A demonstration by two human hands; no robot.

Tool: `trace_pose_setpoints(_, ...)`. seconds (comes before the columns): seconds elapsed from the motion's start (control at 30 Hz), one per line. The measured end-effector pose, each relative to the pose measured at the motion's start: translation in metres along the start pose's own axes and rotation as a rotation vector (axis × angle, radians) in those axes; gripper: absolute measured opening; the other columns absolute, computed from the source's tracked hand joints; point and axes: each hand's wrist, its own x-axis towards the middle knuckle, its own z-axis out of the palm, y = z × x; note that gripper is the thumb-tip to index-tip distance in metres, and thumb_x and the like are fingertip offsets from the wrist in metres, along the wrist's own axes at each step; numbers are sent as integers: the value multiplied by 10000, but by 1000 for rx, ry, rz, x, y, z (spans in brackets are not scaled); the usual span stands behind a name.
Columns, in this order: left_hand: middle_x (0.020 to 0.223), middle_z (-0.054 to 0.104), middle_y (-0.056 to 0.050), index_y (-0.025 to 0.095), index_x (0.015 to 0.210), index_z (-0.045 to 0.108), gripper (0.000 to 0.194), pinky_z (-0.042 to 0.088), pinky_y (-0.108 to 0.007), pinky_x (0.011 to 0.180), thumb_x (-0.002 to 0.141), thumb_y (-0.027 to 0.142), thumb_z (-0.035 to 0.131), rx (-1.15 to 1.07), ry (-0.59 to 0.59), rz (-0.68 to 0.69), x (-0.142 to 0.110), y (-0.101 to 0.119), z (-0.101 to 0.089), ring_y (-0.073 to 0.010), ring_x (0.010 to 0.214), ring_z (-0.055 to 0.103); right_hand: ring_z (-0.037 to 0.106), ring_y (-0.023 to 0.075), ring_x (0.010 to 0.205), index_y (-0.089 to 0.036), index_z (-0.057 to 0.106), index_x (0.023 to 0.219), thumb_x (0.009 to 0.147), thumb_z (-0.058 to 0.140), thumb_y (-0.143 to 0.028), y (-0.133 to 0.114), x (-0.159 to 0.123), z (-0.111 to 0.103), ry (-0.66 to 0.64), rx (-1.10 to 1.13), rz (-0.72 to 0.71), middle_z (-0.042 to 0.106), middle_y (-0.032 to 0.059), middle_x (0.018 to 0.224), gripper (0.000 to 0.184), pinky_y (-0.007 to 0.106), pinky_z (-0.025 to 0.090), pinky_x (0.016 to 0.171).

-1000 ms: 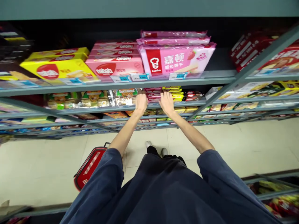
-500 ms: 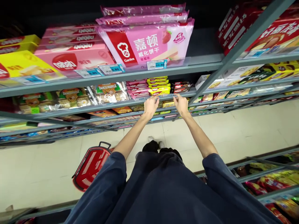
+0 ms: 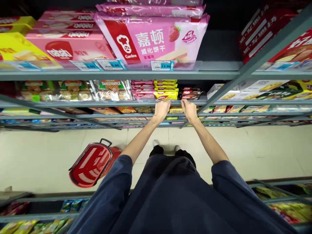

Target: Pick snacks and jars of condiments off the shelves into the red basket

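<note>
My left hand [image 3: 162, 111] is closed, its fingertips pinched at the front edge of the second shelf [image 3: 107, 104], just below a stack of yellow wafer packs [image 3: 167, 95]. Beside it, my right hand [image 3: 190, 111] is closed in the same way under the dark brown wafer packs [image 3: 191, 96]. Anything between the fingertips is too small to make out. Pink wafer packs [image 3: 143, 95] lie left of the yellow ones, and bags of waffles [image 3: 113, 92] stand further left.
Large pink wafer bags [image 3: 156, 42] and pink boxes [image 3: 69, 47] fill the shelf above. A red shopping basket [image 3: 91, 164] stands on the floor to my left. A slanted shelf post [image 3: 225, 87] rises right of my hands. Another snack shelf [image 3: 46, 216] runs behind me.
My left hand has moved slightly right along the shelf edge, nearer my right hand, which stays about where it was. The view has shifted and levelled a little.
</note>
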Motion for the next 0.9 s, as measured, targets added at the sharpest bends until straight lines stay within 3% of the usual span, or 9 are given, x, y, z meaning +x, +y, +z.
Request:
trace_pose_setpoints(0.17,1261,763,-117,240,1308,688,374,538,-364,915,1093,260,383,174,1,-39,2,25,4,-304,1104,737,734,269,872,-113,625,1419,1123,297,-294,18,6,0,-11,-40,-128,786,167,1095,477,326,454,751)
trace_pose_setpoints(0.5,1142,762,-165,149,1254,648,361,539,-352,921,1102,217,328,335,-96,-19,21,96,19,-284,1063,753,723,232,833,-135,676,1357,1125,323,-325,83,-5,-22,47,15,-143,789,132,990,464,300,432,731)
trace_pose_setpoints(0.73,1181,762,-188,154,1237,670,372,549,-390,902,1104,231,331,333,-79,-26,32,104,40,-312,1056,761,747,249,873,-156,661,1400,1121,378,-309,98,-6,-28,5,9,-107,800,146,1080,426,306,457,761)
trace_pose_setpoints(0.9,1193,768,-158,192,1204,696,377,539,-361,893,1112,279,341,273,-20,-48,31,99,44,-295,1071,758,748,242,906,-156,675,1339,1118,393,-308,98,-6,-32,21,75,-77,799,137,1077,389,302,483,799)
